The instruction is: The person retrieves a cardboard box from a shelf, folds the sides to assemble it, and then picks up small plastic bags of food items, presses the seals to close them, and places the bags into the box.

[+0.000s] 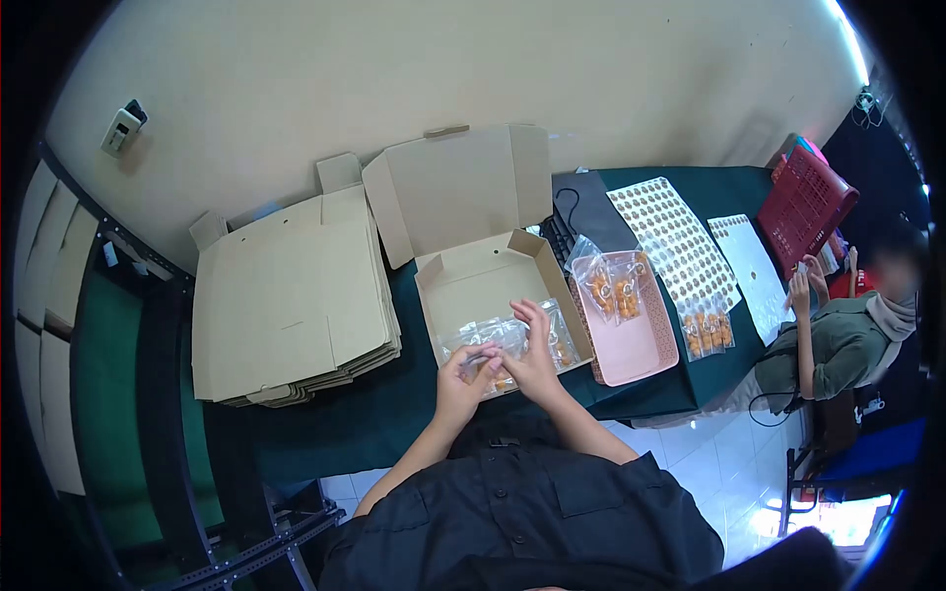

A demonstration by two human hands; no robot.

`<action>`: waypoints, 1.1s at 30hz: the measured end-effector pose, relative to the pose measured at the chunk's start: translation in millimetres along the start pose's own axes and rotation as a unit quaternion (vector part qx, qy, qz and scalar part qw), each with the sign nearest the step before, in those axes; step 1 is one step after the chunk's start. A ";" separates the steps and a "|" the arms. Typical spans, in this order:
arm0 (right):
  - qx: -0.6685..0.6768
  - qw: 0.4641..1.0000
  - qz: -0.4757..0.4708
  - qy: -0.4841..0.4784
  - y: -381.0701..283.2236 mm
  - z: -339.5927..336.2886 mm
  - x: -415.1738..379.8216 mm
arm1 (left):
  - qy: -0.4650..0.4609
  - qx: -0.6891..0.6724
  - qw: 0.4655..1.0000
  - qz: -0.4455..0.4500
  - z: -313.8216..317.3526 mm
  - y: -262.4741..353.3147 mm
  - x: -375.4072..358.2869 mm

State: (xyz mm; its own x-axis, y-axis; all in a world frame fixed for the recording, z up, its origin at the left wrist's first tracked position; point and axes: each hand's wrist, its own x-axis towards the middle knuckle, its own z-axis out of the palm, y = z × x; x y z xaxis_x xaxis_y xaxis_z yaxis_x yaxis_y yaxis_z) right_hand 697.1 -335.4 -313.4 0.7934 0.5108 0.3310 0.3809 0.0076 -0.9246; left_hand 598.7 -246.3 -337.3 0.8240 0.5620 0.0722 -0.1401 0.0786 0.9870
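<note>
Clear plastic packets [493, 345] of small orange pieces lay at the near edge of the open box [493, 281], within easy reach. The left hand [461, 379] had its fingers pinched together on one packet, and the right hand [532, 357] rested on it with fingers curled, steadying it over the box. Just right stood a pink tray [636, 345] holding more packets [613, 281]. Flat cartons [291, 305] were stacked left on the green surface [374, 414]. Farther right lay sticker sheets [675, 241], where another person [838, 340] worked beside a red basket [808, 207].
</note>
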 end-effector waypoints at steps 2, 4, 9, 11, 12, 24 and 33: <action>-0.006 0.999 0.013 -0.036 24.2 -7.9 2.0 | 0.017 -0.006 1.000 -0.002 -1.4 0.0 1.4; 0.137 0.975 0.115 -0.133 34.4 -9.2 1.7 | 0.036 0.018 0.999 -0.001 -2.8 0.5 1.4; 0.173 0.954 0.186 -0.158 28.7 -15.5 1.1 | 0.009 0.028 0.999 -0.016 -18.1 1.6 4.6; 0.157 0.932 0.246 -0.214 26.1 -24.0 4.8 | -0.011 0.041 0.999 -0.014 -22.1 -2.4 5.5; 0.158 0.932 0.246 -0.215 27.8 -25.9 5.5 | -0.021 -0.006 0.999 -0.039 -23.1 -2.9 5.6; 0.337 0.857 0.389 0.036 86.4 -40.6 14.9 | -0.213 0.485 0.829 0.181 -20.4 -7.5 2.7; 0.150 0.932 0.265 -0.197 101.8 -32.3 25.2 | -0.027 -0.052 0.995 -0.082 -50.9 -46.1 31.8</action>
State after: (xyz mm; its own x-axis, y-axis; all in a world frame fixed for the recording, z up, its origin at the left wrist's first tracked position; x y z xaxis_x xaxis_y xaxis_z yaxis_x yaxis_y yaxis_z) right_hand 771.2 -349.6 -393.1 0.5736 0.7871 -0.2270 -0.2120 -0.1250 -0.9692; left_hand 603.4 -190.1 -387.9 0.8684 0.4897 -0.0782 -0.0550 0.2519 0.9662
